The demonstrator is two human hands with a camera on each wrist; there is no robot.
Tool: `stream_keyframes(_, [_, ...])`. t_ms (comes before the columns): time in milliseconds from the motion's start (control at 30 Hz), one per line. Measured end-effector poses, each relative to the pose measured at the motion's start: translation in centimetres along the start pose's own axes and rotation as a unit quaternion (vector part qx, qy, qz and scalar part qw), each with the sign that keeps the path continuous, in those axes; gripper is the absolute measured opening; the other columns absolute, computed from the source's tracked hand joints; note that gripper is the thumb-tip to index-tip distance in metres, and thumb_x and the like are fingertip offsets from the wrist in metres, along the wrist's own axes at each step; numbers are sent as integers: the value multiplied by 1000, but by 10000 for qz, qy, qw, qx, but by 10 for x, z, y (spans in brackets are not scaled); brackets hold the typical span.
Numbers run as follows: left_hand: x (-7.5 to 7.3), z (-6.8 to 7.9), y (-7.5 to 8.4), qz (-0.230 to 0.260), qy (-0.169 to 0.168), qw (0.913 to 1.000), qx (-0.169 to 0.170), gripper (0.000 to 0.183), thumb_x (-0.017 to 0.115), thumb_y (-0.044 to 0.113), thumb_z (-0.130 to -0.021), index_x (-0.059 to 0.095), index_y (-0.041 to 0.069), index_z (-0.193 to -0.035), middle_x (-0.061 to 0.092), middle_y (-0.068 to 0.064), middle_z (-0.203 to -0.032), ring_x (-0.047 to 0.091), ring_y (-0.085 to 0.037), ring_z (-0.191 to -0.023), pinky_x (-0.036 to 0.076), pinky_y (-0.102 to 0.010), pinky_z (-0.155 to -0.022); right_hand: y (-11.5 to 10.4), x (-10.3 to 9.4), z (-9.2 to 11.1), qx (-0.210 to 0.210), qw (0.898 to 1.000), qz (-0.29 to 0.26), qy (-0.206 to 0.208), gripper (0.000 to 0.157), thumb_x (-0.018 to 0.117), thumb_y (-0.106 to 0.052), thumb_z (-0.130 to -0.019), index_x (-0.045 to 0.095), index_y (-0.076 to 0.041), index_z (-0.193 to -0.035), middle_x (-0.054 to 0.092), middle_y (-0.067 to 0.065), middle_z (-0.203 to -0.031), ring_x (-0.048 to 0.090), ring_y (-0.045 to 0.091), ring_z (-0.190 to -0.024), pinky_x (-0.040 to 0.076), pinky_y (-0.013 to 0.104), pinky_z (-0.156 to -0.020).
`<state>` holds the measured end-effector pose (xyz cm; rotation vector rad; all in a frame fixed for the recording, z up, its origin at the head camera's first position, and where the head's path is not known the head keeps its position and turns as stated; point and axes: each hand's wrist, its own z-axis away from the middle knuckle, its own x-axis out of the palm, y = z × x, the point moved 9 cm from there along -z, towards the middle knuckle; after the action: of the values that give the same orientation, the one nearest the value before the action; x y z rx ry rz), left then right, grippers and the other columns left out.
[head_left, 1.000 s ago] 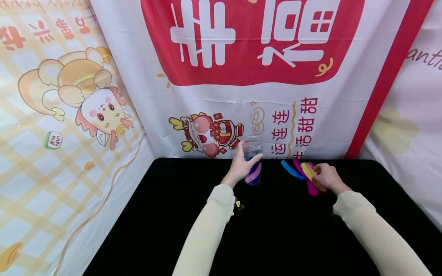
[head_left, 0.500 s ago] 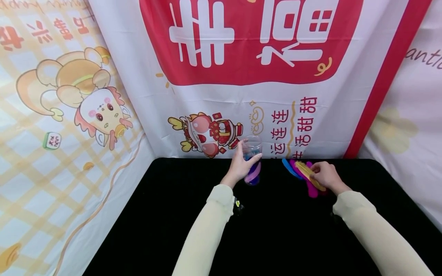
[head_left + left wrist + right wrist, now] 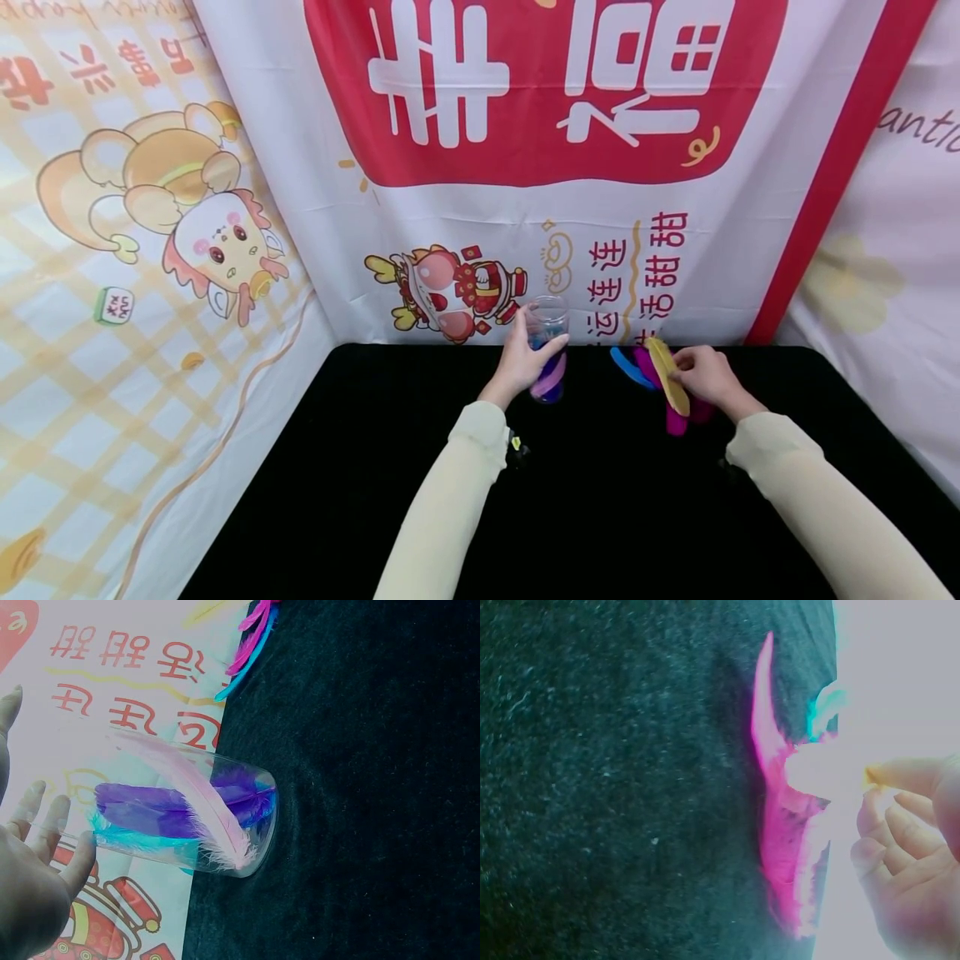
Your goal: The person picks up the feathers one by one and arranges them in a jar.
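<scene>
My left hand [image 3: 519,357] grips a clear plastic cup [image 3: 550,309], thumb on the near side, at the table's back edge. Inside the cup, the left wrist view shows a pale pink feather [image 3: 201,792] lying across a purple feather [image 3: 142,808] and a turquoise feather [image 3: 146,838]. To the right, my right hand [image 3: 711,377] pinches a yellow feather [image 3: 666,377] between thumb and fingertips, above the loose feathers. Magenta feathers [image 3: 778,855] lie beneath it on the cloth, with a blue feather [image 3: 632,369] at their left. Glare washes out the yellow feather in the right wrist view.
A black cloth covers the table [image 3: 585,508]. A white and red printed banner [image 3: 480,208] hangs right behind its back edge. Printed curtains [image 3: 150,333] close off the left and right sides.
The yellow feather has lifted and swung more upright in my right hand, its lower end now apart from the pile. My left hand and the cup have stayed in place.
</scene>
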<state>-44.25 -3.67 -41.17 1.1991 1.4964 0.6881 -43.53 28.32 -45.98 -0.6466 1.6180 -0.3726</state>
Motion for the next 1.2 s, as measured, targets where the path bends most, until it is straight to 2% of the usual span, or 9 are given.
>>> stream_keyframes(367, [0,-1,0,0,-12,10000,-47,77,76,45,-92,31,26,-153,48,-10,-143,50,-24,-132,41,-43,-112,-7,-7,1,169,9987,-399,-267,25,74,-10,-91,73,8,-109,76,15,-91,69,18,-78,55,29,-65])
stream_keyframes(533, [0,0,0,-11,-12,10000,-1,77,76,45,-93,31,26,-153,49,-11,-142,50,-24,-132,41,-43,-112,-9,-7,2,207,9983,-488,-255,23,73,-10,-92,73,7,-107,76,12,-89,68,15,-75,54,26,-63])
stream_keyframes(700, [1,-1,-1,-34,-21,10000,-23,77,75,45,-93,31,26,-153,50,-10,-142,50,-23,-132,41,-42,-112,-16,-8,4,248,9966,-732,-290,19,72,-7,-92,71,8,-104,75,14,-87,70,21,-71,56,29,-58])
stream_keyframes(867, [0,-2,0,-48,-3,10000,12,76,75,44,-93,32,25,-152,50,-10,-141,51,-23,-131,41,-41,-112,-24,-9,6,161,9947,-965,-324,19,70,-4,-93,69,11,-105,75,19,-89,73,30,-73,59,34,-61])
stream_keyframes(1200, [1,-2,-2,-80,14,9999,60,77,76,44,-93,31,24,-153,50,-11,-141,51,-24,-131,41,-42,-112,-27,-9,4,84,9934,-1100,-323,23,71,-6,-95,70,11,-110,76,16,-89,74,33,-79,61,38,-66])
